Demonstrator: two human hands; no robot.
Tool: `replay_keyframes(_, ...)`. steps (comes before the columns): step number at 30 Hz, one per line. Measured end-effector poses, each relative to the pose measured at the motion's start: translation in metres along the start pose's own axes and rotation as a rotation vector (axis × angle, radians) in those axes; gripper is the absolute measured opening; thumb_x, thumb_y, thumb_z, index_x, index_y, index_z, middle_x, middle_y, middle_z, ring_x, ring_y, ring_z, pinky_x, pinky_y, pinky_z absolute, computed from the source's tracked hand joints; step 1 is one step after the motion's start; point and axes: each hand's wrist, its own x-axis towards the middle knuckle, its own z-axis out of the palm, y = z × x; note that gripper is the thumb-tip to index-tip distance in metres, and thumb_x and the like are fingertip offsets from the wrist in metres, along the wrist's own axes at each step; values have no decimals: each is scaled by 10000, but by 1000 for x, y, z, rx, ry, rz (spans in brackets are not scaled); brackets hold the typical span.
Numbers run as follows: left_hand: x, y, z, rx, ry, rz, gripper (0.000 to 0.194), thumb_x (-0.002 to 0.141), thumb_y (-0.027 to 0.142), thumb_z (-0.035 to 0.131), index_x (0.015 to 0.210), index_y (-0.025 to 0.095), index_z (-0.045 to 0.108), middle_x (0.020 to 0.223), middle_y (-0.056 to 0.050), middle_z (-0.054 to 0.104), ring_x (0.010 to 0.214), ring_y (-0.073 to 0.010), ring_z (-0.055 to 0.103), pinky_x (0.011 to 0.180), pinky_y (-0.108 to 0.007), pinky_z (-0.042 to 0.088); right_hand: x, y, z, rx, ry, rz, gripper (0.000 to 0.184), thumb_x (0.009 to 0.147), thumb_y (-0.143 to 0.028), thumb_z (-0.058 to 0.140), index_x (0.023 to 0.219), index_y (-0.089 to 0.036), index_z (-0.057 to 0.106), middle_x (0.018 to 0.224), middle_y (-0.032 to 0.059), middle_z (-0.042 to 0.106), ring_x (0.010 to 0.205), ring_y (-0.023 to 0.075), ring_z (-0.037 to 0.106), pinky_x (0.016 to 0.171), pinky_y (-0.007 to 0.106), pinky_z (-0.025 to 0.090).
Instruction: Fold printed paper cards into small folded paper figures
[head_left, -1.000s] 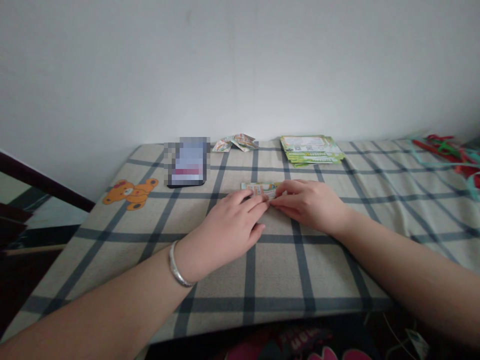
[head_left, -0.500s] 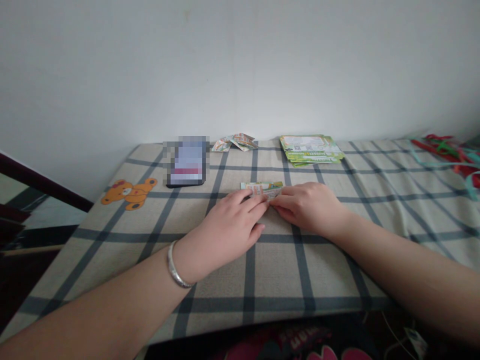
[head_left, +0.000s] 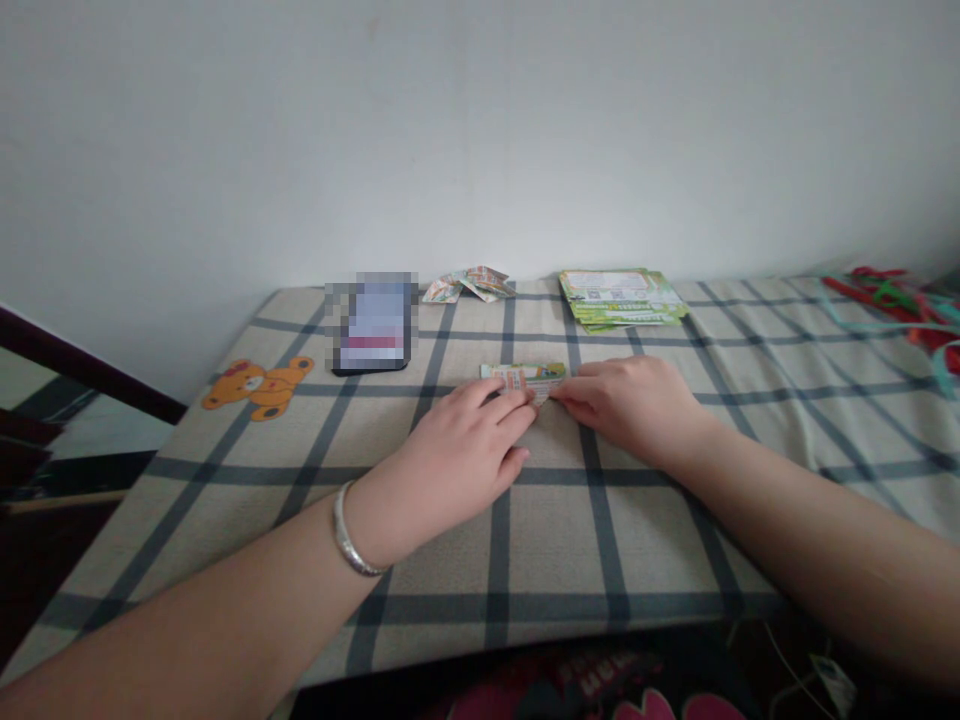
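A narrow folded strip of printed paper (head_left: 523, 376) lies flat on the checked tablecloth (head_left: 420, 560) in the middle of the table. My left hand (head_left: 457, 455), with a silver bangle at the wrist, rests palm down with its fingers stretched onto the strip's near edge. My right hand (head_left: 637, 405) lies beside it, fingers curled and pressed together, fingertips pinching the strip's right end. Part of the strip is hidden under both sets of fingers.
A stack of green leaflets (head_left: 622, 298) lies at the back by the wall. Folded paper pieces (head_left: 471, 285) sit left of it, then a phone (head_left: 373, 325). Red and green ribbons (head_left: 900, 300) lie far right. A bear print (head_left: 259, 385) marks the cloth.
My right hand has slid slightly to the right along the strip, uncovering a little more of it. My left hand has stayed in place.
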Motion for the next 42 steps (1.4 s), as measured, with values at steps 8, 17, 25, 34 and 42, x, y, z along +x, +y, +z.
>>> replay_keyframes(8, 1, -3, -4, -65, -23, 15, 359, 918, 299, 542, 1254, 172, 563, 1365, -65, 546, 1284, -253, 440, 1099, -447, 376, 3, 5, -2, -74, -75, 121, 249, 925, -295, 458, 900, -253, 702, 810, 17, 704, 688, 196, 644, 491, 285, 195)
replay_keyframes(17, 3, -6, -10, -104, -88, -10, 279, 924, 247, 525, 1188, 201, 602, 1258, -84, 565, 1232, -250, 471, 1049, -454, 415, 3, 7, 2, -70, -37, 116, 259, 921, -278, 458, 816, -208, 684, 789, 43, 686, 606, 158, 586, 475, 288, 174)
replay_keyframes(25, 1, -10, -10, -140, -67, -10, 252, 916, 258, 548, 1154, 226, 626, 1227, -79, 572, 1211, -247, 494, 1033, -463, 428, 3, 4, 11, -42, 43, 180, 232, 917, -306, 441, 858, -215, 646, 804, 31, 682, 615, 180, 594, 480, 300, 213)
replay_keyframes(34, 2, -13, -9, -172, -42, 2, 235, 933, 241, 519, 1118, 233, 664, 1160, -48, 637, 1136, -223, 545, 1013, -441, 438, 7, 7, 24, 233, 208, 34, 230, 843, -206, 528, 1054, -131, 581, 1043, 122, 673, 995, 259, 611, 844, 360, 465)
replay_keyframes(42, 3, -10, -9, -153, -5, -5, 300, 930, 223, 503, 1206, 230, 621, 1162, -50, 649, 1103, -220, 563, 991, -435, 451, 11, 9, 29, 477, 213, -123, 374, 826, -158, 536, 1199, -138, 547, 1182, 124, 639, 1133, 241, 571, 990, 401, 447)
